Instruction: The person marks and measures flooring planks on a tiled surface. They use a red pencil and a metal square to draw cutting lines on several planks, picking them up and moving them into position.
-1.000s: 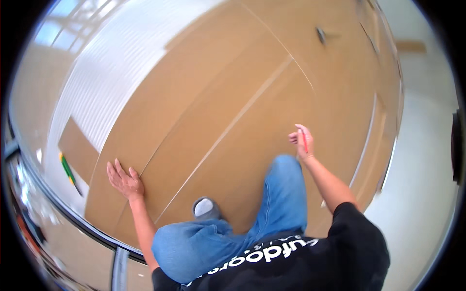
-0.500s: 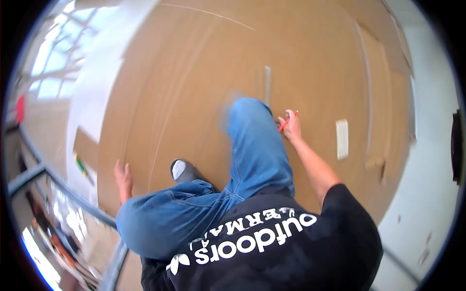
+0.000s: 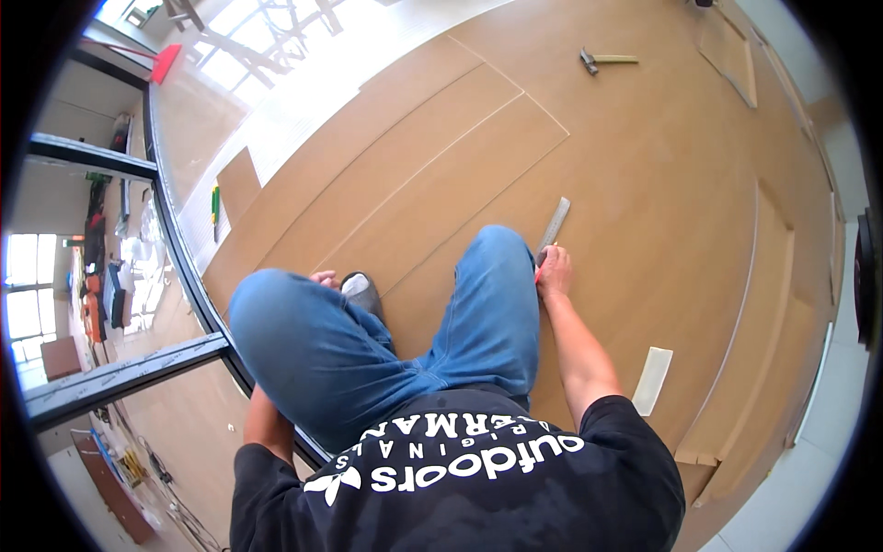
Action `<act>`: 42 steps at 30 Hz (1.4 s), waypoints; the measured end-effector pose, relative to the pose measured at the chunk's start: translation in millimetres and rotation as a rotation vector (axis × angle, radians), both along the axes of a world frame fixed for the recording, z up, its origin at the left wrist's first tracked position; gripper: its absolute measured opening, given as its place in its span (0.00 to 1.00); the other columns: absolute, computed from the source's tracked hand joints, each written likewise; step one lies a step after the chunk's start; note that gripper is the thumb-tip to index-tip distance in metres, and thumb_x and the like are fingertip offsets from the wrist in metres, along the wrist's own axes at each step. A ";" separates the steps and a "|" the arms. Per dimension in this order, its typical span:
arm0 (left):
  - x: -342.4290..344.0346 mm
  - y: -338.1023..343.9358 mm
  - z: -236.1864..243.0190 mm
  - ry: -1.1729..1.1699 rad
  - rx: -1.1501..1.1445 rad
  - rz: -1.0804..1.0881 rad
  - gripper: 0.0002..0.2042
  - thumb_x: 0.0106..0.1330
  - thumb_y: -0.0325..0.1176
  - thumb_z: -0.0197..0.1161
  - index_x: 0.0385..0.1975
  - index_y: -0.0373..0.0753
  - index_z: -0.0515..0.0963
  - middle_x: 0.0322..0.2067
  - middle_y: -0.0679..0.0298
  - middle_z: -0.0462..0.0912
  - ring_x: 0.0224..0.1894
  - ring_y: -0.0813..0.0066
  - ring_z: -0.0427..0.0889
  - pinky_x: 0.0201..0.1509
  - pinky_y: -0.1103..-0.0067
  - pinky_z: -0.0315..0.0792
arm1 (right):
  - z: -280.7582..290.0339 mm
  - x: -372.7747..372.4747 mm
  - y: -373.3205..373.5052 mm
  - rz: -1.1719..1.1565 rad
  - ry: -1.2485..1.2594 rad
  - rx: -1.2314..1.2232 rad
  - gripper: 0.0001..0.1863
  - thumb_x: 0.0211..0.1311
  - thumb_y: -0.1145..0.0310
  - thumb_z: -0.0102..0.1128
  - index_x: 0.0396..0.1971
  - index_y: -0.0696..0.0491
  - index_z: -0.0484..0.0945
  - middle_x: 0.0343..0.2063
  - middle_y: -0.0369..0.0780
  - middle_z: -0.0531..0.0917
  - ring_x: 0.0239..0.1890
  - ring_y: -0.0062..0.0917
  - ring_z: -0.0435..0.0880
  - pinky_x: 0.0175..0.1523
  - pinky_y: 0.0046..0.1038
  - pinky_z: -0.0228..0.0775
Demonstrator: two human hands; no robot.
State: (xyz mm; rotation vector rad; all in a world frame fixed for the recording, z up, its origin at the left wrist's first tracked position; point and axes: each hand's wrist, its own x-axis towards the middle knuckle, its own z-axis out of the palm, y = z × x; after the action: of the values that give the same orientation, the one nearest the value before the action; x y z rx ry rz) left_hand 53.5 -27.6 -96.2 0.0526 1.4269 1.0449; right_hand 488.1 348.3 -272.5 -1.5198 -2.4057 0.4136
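Note:
Between my legs and beyond them lies a large sheet of brown cardboard [image 3: 644, 230], with several long straight pale and dark lines across it. My right hand [image 3: 554, 273] is closed around a red pencil-like marking tool [image 3: 539, 274] beside my right knee. A grey metal ruler [image 3: 556, 221] reaches out from this hand; its near end is hidden by the fingers and knee, so I cannot tell whether it is gripped. My left hand [image 3: 324, 279] shows only partly past my left knee, close to my shoe [image 3: 361, 293], fingers apart and apparently holding nothing.
A hammer [image 3: 602, 61] lies on the far cardboard. To the right is a pale rectangular strip [image 3: 652, 381]. On the left, a green and yellow cutter [image 3: 215, 204] lies near a small cardboard piece [image 3: 239, 188], close to a dark metal frame [image 3: 184, 248]. A red dustpan-like object [image 3: 166, 63] stands farther off.
My right hand, still with the red marking tool, has come to the ruler. My left hand has moved inward, partly behind my knee. The view has shifted, bringing the hammer into sight.

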 end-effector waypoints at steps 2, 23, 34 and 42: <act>2.6 13.3 14.9 0.065 -0.006 -0.091 0.25 0.80 0.46 0.60 0.70 0.40 0.70 0.58 0.54 0.83 0.60 0.60 0.81 0.69 0.67 0.73 | 5.0 -9.2 -12.5 0.005 -0.013 -0.087 0.16 0.64 0.58 0.69 0.44 0.47 0.74 0.49 0.42 0.79 0.54 0.42 0.78 0.56 0.48 0.74; -100.9 366.1 -72.2 0.835 0.395 -0.634 0.16 0.72 0.38 0.64 0.54 0.37 0.85 0.47 0.50 0.90 0.50 0.56 0.89 0.56 0.66 0.82 | 93.0 -104.3 189.6 0.002 0.073 -0.025 0.16 0.78 0.62 0.59 0.57 0.53 0.76 0.46 0.49 0.85 0.52 0.43 0.85 0.56 0.43 0.77; -286.0 688.3 -146.5 1.184 0.147 -0.420 0.22 0.70 0.41 0.63 0.62 0.41 0.81 0.54 0.52 0.87 0.58 0.54 0.84 0.65 0.64 0.76 | -26.4 -279.8 252.0 0.146 0.022 0.119 0.20 0.68 0.65 0.67 0.55 0.50 0.71 0.72 0.51 0.72 0.74 0.50 0.67 0.77 0.54 0.55; -256.1 761.5 -212.3 1.660 0.064 -0.305 0.23 0.73 0.44 0.61 0.66 0.46 0.77 0.65 0.60 0.74 0.68 0.53 0.69 0.72 0.57 0.65 | -17.1 -278.6 260.0 0.151 0.027 0.042 0.18 0.64 0.71 0.68 0.49 0.50 0.70 0.72 0.55 0.71 0.74 0.54 0.66 0.77 0.55 0.53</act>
State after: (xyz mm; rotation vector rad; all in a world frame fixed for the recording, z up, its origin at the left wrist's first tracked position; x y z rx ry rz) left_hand -202.6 733.9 -308.5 1.4028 2.6740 0.6775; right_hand 209.5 608.3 -289.6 -1.3112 -2.5005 0.4091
